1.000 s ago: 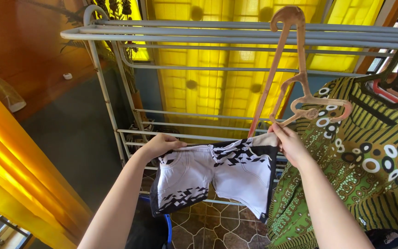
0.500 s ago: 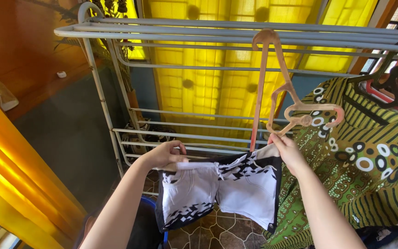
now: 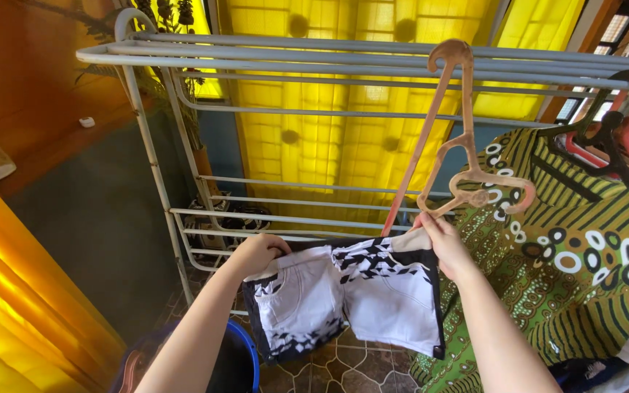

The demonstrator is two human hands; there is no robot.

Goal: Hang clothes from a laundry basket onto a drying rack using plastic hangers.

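The left hand pinches one top corner of a pair of white shorts with black edges and little black shapes on them. The right hand pinches the other top corner, and it also grips the bottom of a pale pink hanger. The shorts hang stretched between the two hands, low in front of a white metal drying rack. The hanger's hook is up by the rack's top bars. A green patterned cloth hangs just to the right. A blue tub sits on the floor below.
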